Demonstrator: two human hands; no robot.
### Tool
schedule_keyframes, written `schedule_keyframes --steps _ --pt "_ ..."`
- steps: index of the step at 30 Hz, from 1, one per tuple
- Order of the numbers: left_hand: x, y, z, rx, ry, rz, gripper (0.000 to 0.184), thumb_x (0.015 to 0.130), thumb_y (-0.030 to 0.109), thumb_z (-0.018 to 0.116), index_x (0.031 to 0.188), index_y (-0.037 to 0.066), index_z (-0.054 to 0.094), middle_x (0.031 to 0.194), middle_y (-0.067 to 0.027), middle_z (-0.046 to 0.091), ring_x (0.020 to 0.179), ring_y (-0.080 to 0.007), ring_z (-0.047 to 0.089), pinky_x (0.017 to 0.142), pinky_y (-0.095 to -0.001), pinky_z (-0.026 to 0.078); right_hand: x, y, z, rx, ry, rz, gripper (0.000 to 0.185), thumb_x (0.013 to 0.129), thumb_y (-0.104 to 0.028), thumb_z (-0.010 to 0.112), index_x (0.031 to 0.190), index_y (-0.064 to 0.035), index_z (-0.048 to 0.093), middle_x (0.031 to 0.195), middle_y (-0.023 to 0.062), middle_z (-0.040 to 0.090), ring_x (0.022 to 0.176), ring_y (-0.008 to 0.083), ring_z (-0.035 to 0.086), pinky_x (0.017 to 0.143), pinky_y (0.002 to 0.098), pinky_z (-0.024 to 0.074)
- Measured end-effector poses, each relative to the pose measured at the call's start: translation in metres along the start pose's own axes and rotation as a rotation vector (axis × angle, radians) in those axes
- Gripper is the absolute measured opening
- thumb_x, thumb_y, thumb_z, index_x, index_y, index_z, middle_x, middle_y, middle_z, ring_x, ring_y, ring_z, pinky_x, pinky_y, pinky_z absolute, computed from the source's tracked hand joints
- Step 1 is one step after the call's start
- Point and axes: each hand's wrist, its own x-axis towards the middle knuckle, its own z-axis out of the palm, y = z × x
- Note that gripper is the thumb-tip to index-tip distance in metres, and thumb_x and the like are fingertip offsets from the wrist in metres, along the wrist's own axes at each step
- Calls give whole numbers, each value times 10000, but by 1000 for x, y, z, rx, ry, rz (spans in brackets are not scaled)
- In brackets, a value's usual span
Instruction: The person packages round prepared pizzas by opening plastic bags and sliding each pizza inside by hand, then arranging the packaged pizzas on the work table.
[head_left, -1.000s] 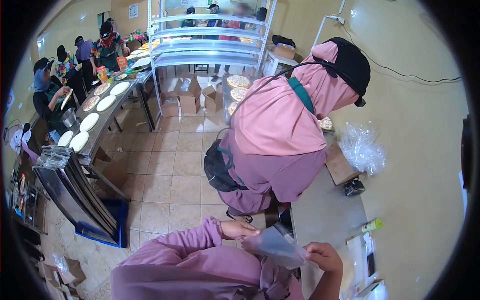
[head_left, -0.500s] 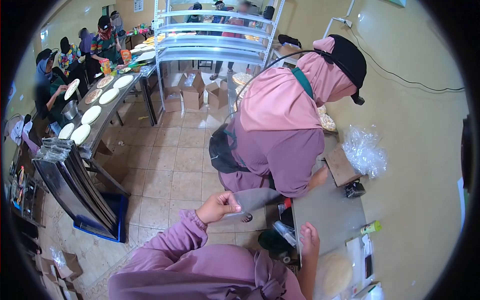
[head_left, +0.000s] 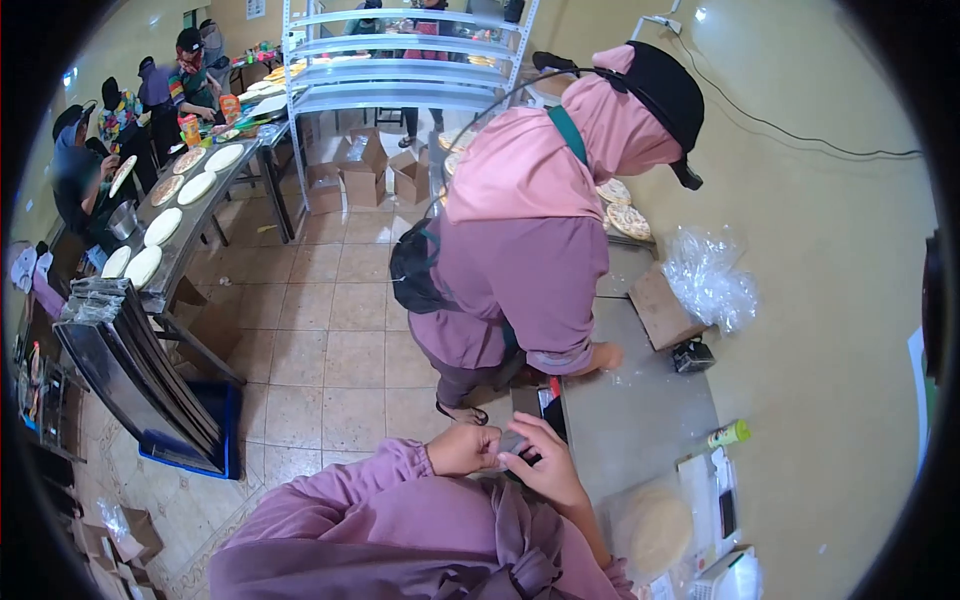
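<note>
My left hand (head_left: 465, 449) is closed on a thin, see-through plastic bag (head_left: 511, 442) in front of my chest. Little of the bag shows between my hands. My right hand (head_left: 545, 465) meets the left from the right side, its fingers bent and its thumb pinching at the bag's edge. Below and to the right, a pale round flatbread stack (head_left: 655, 530) in clear plastic lies on the grey table (head_left: 640, 420).
A co-worker (head_left: 540, 240) leans over the table ahead. A cardboard box (head_left: 665, 305) with clear plastic (head_left: 710, 280), a small black box (head_left: 692, 354) and a green tube (head_left: 729, 433) stand along the wall. Dark trays (head_left: 140, 370) lean in a blue crate (head_left: 232, 430) at left.
My right hand has moved up and left from beside the table to meet my left hand. The plastic bag, stretched out before, is now bunched between them. The co-worker's hand rests on the table.
</note>
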Motion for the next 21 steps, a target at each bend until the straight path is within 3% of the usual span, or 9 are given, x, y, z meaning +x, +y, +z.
schedule_keyframes --steps 4,5,7,10,13,15,16,21 --pt "10 13 13 -57 -88 -44 295 749 243 683 676 57 466 591 -68 477 516 -154 451 510 -299 382 -14 31 -6 -80 44 75 178 711 -70 626 883 -35 599 825 110 598 627 157 574 558 277 453" --pt "14 14 17 -50 -117 -66 283 758 234 674 679 57 468 598 -68 479 519 -158 451 511 -300 383 -17 38 -8 -78 34 69 178 711 -70 626 883 -35 599 825 110 598 627 157 574 558 277 453" --pt "20 15 26 -37 -143 -95 271 766 226 666 683 57 471 605 -69 481 521 -161 450 513 -300 383 -24 47 -12 3 192 181 105 675 -37 588 778 -26 569 646 98 564 575 178 558 517 295 430" --pt "32 21 42 12 -68 -5 244 777 213 654 706 54 483 593 -68 480 533 -166 454 520 -297 387 -31 53 -30 -73 250 248 84 662 -38 578 740 -18 555 616 107 553 529 193 541 504 298 421" --pt "42 32 55 -66 -24 -101 210 783 184 644 724 48 495 619 -78 496 560 -186 485 530 -302 395 -37 51 -46 -86 304 263 68 657 -38 575 699 -12 529 592 106 542 502 190 525 495 296 417" --pt "48 39 61 80 149 115 140 785 113 616 764 40 498 665 -82 517 602 -198 525 554 -302 414 -42 54 -55 -78 330 259 80 654 -42 582 684 -9 516 579 103 535 497 181 520 492 294 415" --pt "48 43 64 83 152 104 140 785 113 616 764 40 498 665 -82 517 602 -198 525 554 -302 414 -45 56 -60 -92 339 245 97 650 -46 588 668 -5 503 566 100 527 491 171 515 489 293 414" --pt "55 48 90 -145 184 58 82 762 -2 515 816 46 475 725 -95 533 672 -264 558 607 -317 433 -53 66 -85 -35 355 232 140 642 -53 603 619 -5 474 528 91 504 475 146 482 471 291 400"
